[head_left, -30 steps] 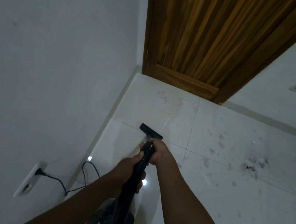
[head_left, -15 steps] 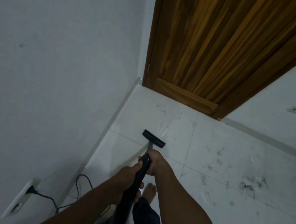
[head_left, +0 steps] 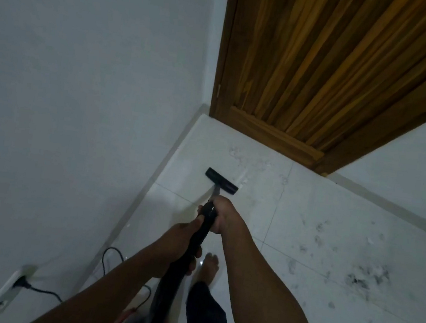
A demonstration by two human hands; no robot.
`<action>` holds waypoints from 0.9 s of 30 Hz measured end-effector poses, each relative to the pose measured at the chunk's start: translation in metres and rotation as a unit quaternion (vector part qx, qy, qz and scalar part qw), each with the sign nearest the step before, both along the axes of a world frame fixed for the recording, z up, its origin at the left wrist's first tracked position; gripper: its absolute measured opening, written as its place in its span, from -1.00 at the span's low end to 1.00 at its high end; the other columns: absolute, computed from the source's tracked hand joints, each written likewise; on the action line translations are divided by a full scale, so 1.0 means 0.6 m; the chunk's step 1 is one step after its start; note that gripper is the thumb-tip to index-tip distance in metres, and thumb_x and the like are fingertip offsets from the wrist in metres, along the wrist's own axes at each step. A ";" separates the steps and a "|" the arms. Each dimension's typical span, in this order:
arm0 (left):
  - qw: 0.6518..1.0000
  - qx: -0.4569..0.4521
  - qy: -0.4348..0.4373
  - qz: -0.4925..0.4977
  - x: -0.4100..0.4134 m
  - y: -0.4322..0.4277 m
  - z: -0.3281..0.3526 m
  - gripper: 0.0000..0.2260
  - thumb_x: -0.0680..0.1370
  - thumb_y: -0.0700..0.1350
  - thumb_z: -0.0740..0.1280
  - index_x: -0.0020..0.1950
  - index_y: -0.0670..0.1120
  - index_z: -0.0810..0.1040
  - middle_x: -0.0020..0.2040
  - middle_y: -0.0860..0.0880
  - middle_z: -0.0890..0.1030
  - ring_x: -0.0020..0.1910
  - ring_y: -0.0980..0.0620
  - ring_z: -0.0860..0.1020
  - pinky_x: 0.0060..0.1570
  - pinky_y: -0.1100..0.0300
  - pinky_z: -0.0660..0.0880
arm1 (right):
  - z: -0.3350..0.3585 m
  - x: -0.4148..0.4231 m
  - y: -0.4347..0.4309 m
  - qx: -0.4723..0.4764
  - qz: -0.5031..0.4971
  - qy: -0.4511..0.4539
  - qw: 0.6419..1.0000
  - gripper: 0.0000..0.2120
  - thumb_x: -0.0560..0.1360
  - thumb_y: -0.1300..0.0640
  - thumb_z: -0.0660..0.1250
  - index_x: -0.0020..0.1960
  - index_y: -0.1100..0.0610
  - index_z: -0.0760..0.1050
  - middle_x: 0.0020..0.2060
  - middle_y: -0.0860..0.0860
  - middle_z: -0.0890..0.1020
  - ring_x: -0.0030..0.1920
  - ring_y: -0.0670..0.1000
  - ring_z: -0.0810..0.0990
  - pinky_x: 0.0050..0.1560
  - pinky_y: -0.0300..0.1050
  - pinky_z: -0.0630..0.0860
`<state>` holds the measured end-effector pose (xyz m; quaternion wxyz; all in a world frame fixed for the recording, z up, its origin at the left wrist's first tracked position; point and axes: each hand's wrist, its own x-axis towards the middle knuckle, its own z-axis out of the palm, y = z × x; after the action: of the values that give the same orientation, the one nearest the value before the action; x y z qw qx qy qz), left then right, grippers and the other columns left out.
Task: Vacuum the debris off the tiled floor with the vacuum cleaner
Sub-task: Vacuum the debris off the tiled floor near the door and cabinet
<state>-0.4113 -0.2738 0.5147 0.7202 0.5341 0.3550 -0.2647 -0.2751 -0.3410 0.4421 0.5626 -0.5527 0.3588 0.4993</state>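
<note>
Black vacuum tube (head_left: 201,230) gripped in both fists, right hand (head_left: 224,214) curled round it ahead of left hand (head_left: 181,242). Beyond the right hand, nozzle (head_left: 221,181) flat on the white tiled floor (head_left: 307,214), near the wooden door (head_left: 327,68). Well off to the right of both hands, dark debris (head_left: 359,278) lying scattered on the tiles.

The white wall (head_left: 80,89) hems the left edge of the floor (head_left: 334,218), and the wooden door (head_left: 327,68) closes its far corner — bare tiles lie open rightward. A black cord (head_left: 48,292) loops along that left edge.
</note>
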 end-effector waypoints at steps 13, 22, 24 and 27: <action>0.996 0.077 -0.040 0.006 0.156 -0.010 -0.028 -0.46 0.61 0.26 0.15 0.15 -0.22 0.52 -0.30 -0.18 0.57 -0.41 -0.12 0.54 -0.37 0.06 0.52 | 0.020 0.161 0.006 -0.006 0.050 -0.020 0.999 -0.82 0.65 0.19 0.10 0.15 0.27 0.38 -0.18 0.20 0.50 -0.25 0.09 0.55 -0.25 -0.04 0.53; 0.993 0.106 -0.053 0.007 0.191 0.017 -0.037 -0.53 0.63 0.22 0.15 0.08 -0.19 0.54 -0.33 -0.14 0.57 -0.43 -0.11 0.53 -0.38 0.07 0.52 | 0.007 0.206 0.037 -0.012 0.022 0.003 1.000 -0.72 0.64 0.01 0.13 0.02 0.25 0.38 -0.27 0.17 0.53 -0.32 0.07 0.53 -0.34 -0.07 0.56; 0.994 0.102 -0.042 0.000 0.191 0.019 -0.045 -0.51 0.63 0.23 0.15 0.09 -0.20 0.54 -0.34 -0.12 0.58 -0.43 -0.11 0.54 -0.37 0.06 0.54 | -0.004 0.208 0.044 -0.032 0.040 0.004 0.999 -0.72 0.65 0.05 0.12 0.10 0.28 0.40 -0.27 0.18 0.56 -0.33 0.09 0.55 -0.23 -0.04 0.56; 0.994 0.105 -0.042 0.009 0.202 0.027 -0.053 -0.51 0.62 0.23 0.15 0.10 -0.20 0.53 -0.34 -0.13 0.58 -0.43 -0.12 0.54 -0.35 0.05 0.54 | -0.009 0.221 0.055 -0.053 0.048 0.006 0.997 -0.69 0.64 0.07 0.15 0.20 0.29 0.44 -0.26 0.19 0.59 -0.34 0.10 0.57 -0.30 -0.04 0.56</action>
<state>-0.2899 -0.2579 0.4830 0.6767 0.6143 0.3549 -0.1970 -0.1423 -0.3079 0.4370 0.5061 -0.5953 0.3610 0.5090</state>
